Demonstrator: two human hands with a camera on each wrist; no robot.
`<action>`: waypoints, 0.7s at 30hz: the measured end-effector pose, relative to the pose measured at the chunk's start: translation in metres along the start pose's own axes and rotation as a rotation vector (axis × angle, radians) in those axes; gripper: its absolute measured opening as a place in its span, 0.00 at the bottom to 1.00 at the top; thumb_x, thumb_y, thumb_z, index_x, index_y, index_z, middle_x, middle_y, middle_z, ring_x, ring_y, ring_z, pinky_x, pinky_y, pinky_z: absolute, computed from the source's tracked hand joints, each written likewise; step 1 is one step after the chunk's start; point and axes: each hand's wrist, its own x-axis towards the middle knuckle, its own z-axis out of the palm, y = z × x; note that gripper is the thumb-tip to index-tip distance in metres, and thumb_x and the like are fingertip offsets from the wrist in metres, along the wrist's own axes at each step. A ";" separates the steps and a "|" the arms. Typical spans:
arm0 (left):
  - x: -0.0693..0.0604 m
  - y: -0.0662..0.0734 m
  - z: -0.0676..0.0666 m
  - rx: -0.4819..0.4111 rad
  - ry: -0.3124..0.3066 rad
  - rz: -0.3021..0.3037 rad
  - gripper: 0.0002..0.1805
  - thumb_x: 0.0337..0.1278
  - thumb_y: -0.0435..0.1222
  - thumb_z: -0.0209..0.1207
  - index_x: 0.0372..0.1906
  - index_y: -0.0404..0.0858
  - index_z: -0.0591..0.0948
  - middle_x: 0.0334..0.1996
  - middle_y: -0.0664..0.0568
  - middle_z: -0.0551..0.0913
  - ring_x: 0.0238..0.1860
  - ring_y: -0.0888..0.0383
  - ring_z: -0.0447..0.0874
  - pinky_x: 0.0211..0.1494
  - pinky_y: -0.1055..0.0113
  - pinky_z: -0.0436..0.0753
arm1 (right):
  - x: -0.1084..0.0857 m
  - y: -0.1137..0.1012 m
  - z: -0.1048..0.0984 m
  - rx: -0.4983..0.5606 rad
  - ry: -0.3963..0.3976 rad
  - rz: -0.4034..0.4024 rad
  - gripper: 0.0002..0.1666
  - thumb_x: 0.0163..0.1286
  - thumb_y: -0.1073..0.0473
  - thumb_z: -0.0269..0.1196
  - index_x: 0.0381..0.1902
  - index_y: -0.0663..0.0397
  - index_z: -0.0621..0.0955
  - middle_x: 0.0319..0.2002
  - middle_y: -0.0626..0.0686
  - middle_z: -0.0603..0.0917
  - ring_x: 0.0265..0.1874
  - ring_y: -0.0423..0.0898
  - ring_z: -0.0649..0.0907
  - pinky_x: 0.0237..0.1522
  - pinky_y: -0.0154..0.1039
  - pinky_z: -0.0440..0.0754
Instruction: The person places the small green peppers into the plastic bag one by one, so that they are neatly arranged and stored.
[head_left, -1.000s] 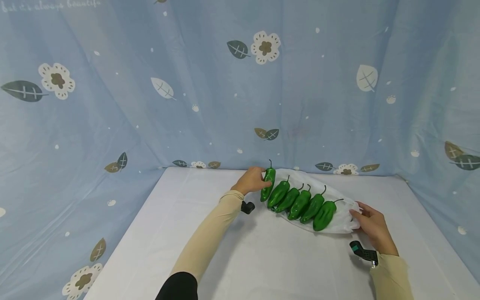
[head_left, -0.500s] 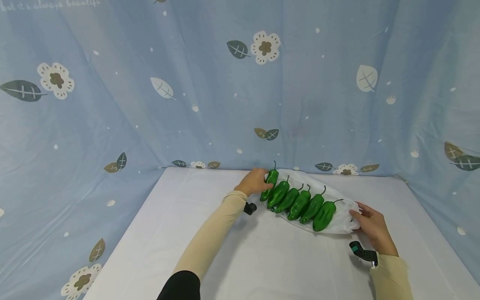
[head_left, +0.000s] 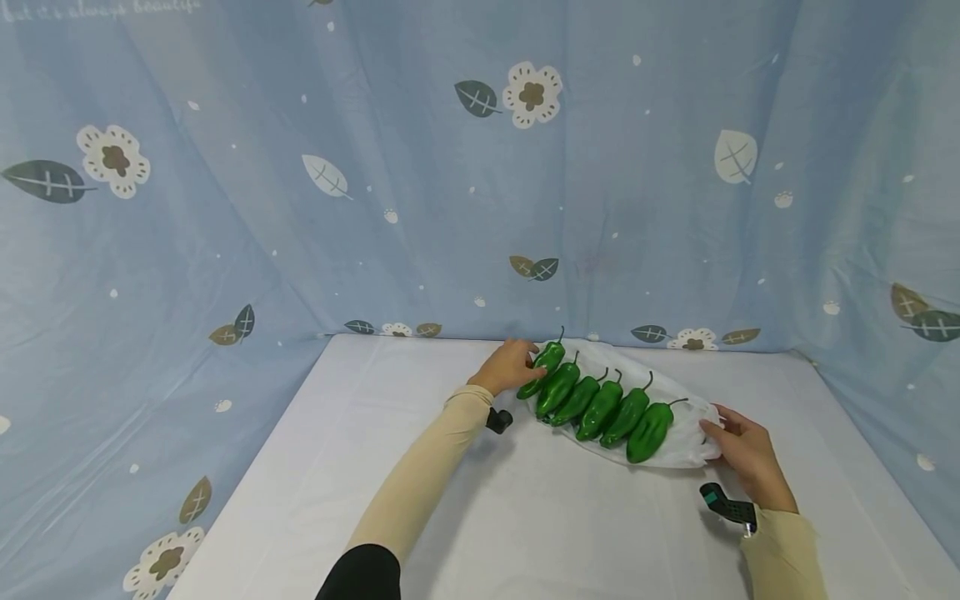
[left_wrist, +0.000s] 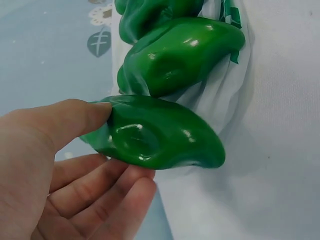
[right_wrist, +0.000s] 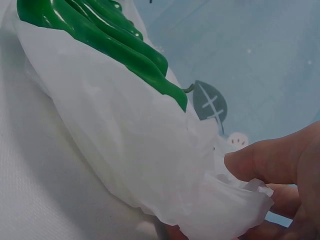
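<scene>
Several glossy green peppers (head_left: 602, 410) lie side by side in a slanting row on a white plastic bag (head_left: 688, 437). At the row's left end, my left hand (head_left: 508, 367) holds the outermost green pepper (left_wrist: 160, 132), thumb on top and fingers underneath. That pepper leans against its neighbour (left_wrist: 182, 57), its stem pointing up toward the curtain. My right hand (head_left: 750, 458) grips the crumpled right end of the bag between thumb and fingers. In the right wrist view, part of that hand's grip is hidden behind the bunched plastic (right_wrist: 225, 205).
The white tabletop (head_left: 585, 533) runs up to a blue curtain (head_left: 420, 167) printed with leaves and flowers. A dark wrist camera (head_left: 727, 504) sits by my right wrist, another (head_left: 498, 419) by the left.
The left-end pepper has tipped rightward and come down closer to the row, my left hand shifting slightly right with it. My right hand and the other peppers stay where they were.
</scene>
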 end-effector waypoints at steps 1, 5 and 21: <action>0.000 0.000 0.000 -0.008 0.001 0.006 0.27 0.71 0.43 0.64 0.67 0.33 0.79 0.50 0.42 0.90 0.55 0.50 0.86 0.58 0.57 0.85 | 0.000 0.000 0.000 -0.001 0.001 0.000 0.43 0.82 0.46 0.50 0.82 0.64 0.53 0.78 0.76 0.56 0.68 0.64 0.68 0.45 0.30 0.79; 0.000 -0.002 0.001 -0.056 0.008 0.026 0.26 0.70 0.42 0.65 0.66 0.32 0.80 0.53 0.40 0.90 0.54 0.49 0.89 0.57 0.57 0.87 | -0.001 0.000 0.000 0.008 -0.002 -0.003 0.43 0.82 0.46 0.50 0.82 0.64 0.53 0.77 0.76 0.57 0.67 0.64 0.69 0.38 0.23 0.76; 0.001 -0.016 0.009 -0.242 0.051 -0.012 0.19 0.68 0.41 0.67 0.56 0.33 0.86 0.53 0.41 0.89 0.53 0.48 0.90 0.54 0.57 0.88 | -0.001 0.000 0.000 0.023 -0.005 -0.016 0.42 0.82 0.47 0.50 0.82 0.65 0.54 0.77 0.75 0.58 0.67 0.64 0.70 0.35 0.20 0.73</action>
